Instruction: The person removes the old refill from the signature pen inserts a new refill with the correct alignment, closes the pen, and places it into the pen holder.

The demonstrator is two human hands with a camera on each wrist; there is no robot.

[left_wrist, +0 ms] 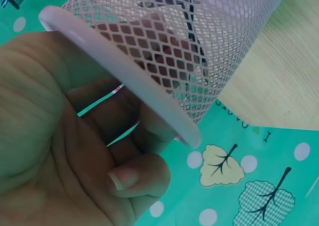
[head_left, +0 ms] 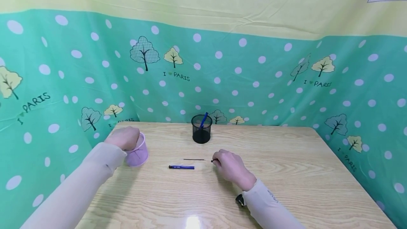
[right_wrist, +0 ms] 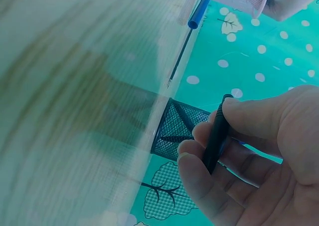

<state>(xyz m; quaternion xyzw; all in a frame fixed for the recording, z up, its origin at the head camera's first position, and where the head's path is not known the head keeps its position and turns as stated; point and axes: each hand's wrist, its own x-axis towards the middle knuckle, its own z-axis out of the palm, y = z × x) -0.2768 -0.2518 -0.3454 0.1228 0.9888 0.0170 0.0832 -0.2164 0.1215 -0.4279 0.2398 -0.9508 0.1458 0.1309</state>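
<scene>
In the head view my left hand (head_left: pixel 125 138) is at the lilac mesh pen holder (head_left: pixel 137 154) on the table's left side. The left wrist view shows that hand gripping the holder's rim (left_wrist: pixel 119 79), some fingers visible through the mesh. Thin dark lines show through its wall. My right hand (head_left: pixel 229 165) pinches a short black pen part (right_wrist: pixel 217 136) with a ridged end between thumb and fingers. Left of it, a thin pen refill (head_left: pixel 194 159) lies on the wood, its tip toward that hand. Just nearer lies a blue pen barrel (head_left: pixel 181 167) with a dark end.
A black mesh pen holder (head_left: pixel 201 135) with a blue pen part (head_left: pixel 204 120) leaning in it stands near the table's back edge. The wooden table (head_left: pixel 286 158) meets a green dotted curtain (head_left: pixel 254 80) at the back and sides. A small black object (head_left: pixel 240 200) sits under my right wrist.
</scene>
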